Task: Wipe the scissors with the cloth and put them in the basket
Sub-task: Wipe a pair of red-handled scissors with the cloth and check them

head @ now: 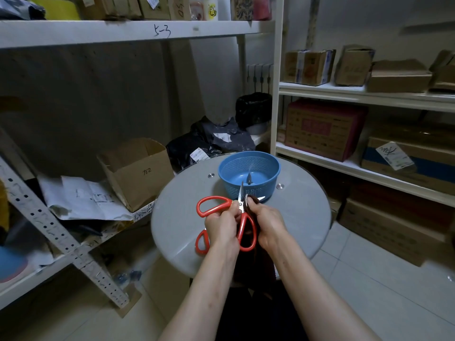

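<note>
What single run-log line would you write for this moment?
stage: wiping | left hand: grips red-handled scissors, blades open | right hand: pinches dark cloth on a blade | blue basket: no scissors inside

A round grey table (177, 217) was set on a pale tiled floor (369, 286), hemmed in by white metal shelving (277, 94) stacked with cardboard boxes (325, 129). An open cardboard box (138, 171) and loose papers (83, 200) were left on a lower shelf, before a dim grey wall (86, 99).
</note>
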